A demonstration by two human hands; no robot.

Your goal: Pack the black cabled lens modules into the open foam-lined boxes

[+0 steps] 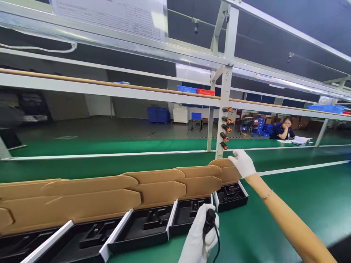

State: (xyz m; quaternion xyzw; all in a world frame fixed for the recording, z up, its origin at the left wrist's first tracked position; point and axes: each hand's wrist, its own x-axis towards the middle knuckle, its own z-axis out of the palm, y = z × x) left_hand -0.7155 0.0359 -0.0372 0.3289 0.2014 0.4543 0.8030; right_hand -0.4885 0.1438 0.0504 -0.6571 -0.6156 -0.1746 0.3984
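My left hand [197,233], in a white glove, is closed around a black cylindrical device with a cord [210,216]; its black cord hangs down past the fingers. My right hand [243,163], also gloved in white, is raised at the upper edge of the rightmost box's brown lid [229,170]. Its thumb and forefinger are apart with no object visible between them; whether they touch the lid I cannot tell. Just above its fingertips, the lowest black cylinder with an orange end [224,146] sits on the post. Below lies the rightmost black box [232,197], containing a black device and coiled cable.
Several open black boxes [148,223] with moulded inserts stand in a row leftward, brown lids upright behind them. A white post [226,80] carries several black cylinders. The green bench [276,204] extends right. Across it sits another person [285,129] by papers.
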